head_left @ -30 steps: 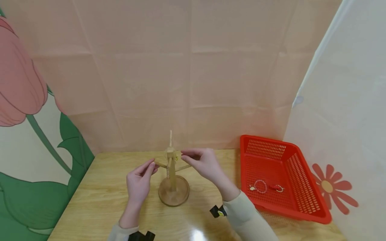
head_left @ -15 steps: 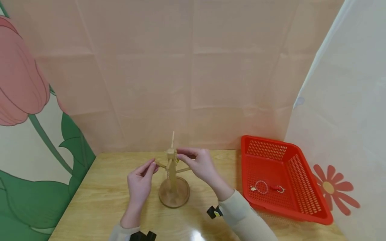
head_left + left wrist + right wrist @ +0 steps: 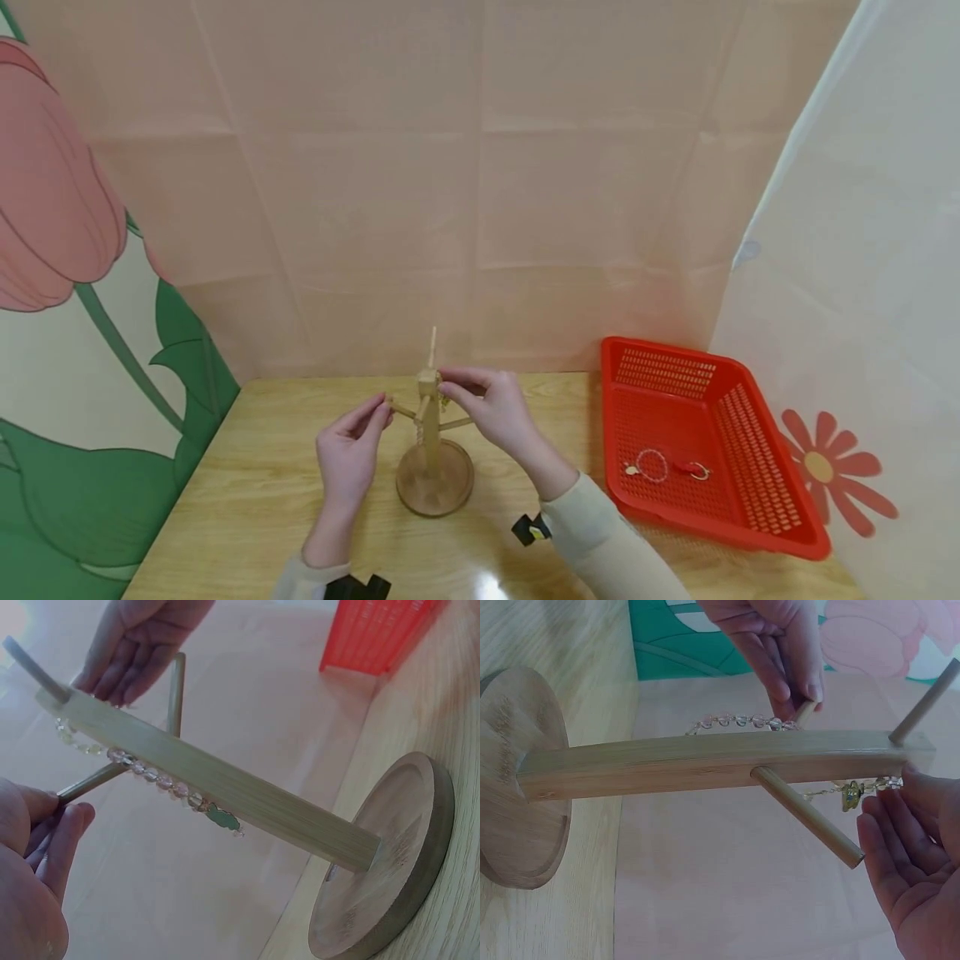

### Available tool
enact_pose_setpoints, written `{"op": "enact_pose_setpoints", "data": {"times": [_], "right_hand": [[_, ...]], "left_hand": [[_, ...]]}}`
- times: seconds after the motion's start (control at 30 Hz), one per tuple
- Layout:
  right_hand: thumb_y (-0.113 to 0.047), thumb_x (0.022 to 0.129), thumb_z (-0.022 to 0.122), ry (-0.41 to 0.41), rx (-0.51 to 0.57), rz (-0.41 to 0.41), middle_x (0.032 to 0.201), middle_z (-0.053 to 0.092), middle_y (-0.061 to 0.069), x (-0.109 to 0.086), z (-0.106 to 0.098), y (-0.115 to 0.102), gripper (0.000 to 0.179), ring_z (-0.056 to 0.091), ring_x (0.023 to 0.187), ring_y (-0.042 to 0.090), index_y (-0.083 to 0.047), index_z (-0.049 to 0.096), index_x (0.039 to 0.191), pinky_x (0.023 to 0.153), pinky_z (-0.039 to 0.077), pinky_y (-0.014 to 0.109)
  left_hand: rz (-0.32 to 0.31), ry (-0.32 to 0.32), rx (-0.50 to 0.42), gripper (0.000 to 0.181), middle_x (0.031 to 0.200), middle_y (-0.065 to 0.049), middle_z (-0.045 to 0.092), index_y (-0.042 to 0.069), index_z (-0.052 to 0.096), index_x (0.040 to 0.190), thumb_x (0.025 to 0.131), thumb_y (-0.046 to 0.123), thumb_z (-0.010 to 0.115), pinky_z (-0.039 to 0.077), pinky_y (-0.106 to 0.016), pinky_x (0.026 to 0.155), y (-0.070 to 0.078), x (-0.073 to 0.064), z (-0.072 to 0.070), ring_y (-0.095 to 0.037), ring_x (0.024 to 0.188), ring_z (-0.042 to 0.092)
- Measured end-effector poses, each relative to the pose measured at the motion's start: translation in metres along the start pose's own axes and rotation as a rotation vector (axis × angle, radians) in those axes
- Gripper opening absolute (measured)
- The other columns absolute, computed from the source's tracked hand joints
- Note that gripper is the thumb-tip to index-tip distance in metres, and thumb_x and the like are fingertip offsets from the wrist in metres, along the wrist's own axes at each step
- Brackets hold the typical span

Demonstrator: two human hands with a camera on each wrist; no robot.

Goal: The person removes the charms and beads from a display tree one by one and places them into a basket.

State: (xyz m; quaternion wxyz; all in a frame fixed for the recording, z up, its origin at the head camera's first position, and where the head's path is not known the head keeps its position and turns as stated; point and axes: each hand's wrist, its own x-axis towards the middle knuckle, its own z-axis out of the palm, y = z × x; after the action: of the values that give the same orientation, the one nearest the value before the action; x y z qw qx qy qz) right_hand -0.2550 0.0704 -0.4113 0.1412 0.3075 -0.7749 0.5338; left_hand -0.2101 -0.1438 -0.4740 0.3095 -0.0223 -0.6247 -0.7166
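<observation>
A wooden jewelry stand [image 3: 431,442] with a round base stands upright, several pegs on its post. My left hand [image 3: 348,454] pinches the end of the left peg [image 3: 94,784]. From near that peg hangs a bracelet of clear pinkish beads [image 3: 161,778] with a green charm [image 3: 223,816]. At the post's top, my right hand [image 3: 498,408] pinches a beaded bracelet [image 3: 889,782] with a gold-coloured charm [image 3: 851,795]; its yellowish clear beads [image 3: 75,744] show behind the post in the left wrist view. The post hides part of this bracelet. Another peg [image 3: 810,817] sticks out just beside my right fingers.
A red plastic basket [image 3: 611,417] stands to the right on the wooden table [image 3: 247,492]. In it lie a beaded bracelet [image 3: 651,467] and another small ring-shaped piece [image 3: 699,472] with red on it. A beige cloth backdrop [image 3: 360,208] hangs behind the table.
My right hand has moved left, closer to the top of the post. The tip of the stand leans slightly further right in view. My left hand keeps its place on the peg.
</observation>
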Motion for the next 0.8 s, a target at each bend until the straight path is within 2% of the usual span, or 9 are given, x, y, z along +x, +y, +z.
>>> {"op": "enact_pose_setpoints", "data": {"times": [0.23, 0.53, 0.8], "right_hand": [[-0.016, 0.1, 0.079, -0.009, 0.034, 0.027, 0.108, 0.081, 0.004, -0.0001, 0.0, 0.0001, 0.021, 0.078, 0.09, 0.013, -0.006, 0.081, 0.118, 0.078, 0.068, 0.029], [-0.02, 0.1, 0.079, -0.02, 0.093, 0.11, 0.104, 0.082, 0.002, 0.0045, 0.0009, -0.0002, 0.018, 0.077, 0.09, 0.015, -0.009, 0.083, 0.115, 0.078, 0.066, 0.028], [-0.018, 0.101, 0.078, -0.035, 0.112, 0.134, 0.105, 0.082, 0.004, 0.005, 0.0005, -0.0014, 0.019, 0.077, 0.089, 0.018, -0.007, 0.082, 0.115, 0.077, 0.067, 0.028]], "left_hand": [[-0.003, 0.003, -0.014, 0.017, 0.106, -0.031, 0.075, -0.012, 0.077, 0.112, 0.095, -0.01, 0.077, 0.066, -0.027, 0.078, -0.0006, -0.0003, 0.0012, -0.01, 0.082, 0.079], [-0.018, 0.003, -0.03, 0.017, 0.106, -0.03, 0.075, -0.013, 0.076, 0.113, 0.096, -0.009, 0.075, 0.066, -0.028, 0.081, -0.0004, 0.0002, 0.0012, -0.011, 0.084, 0.079], [-0.013, 0.001, -0.035, 0.017, 0.106, -0.033, 0.074, -0.015, 0.075, 0.113, 0.096, -0.011, 0.074, 0.066, -0.03, 0.081, -0.0017, 0.0004, 0.0018, -0.01, 0.085, 0.079]]}}
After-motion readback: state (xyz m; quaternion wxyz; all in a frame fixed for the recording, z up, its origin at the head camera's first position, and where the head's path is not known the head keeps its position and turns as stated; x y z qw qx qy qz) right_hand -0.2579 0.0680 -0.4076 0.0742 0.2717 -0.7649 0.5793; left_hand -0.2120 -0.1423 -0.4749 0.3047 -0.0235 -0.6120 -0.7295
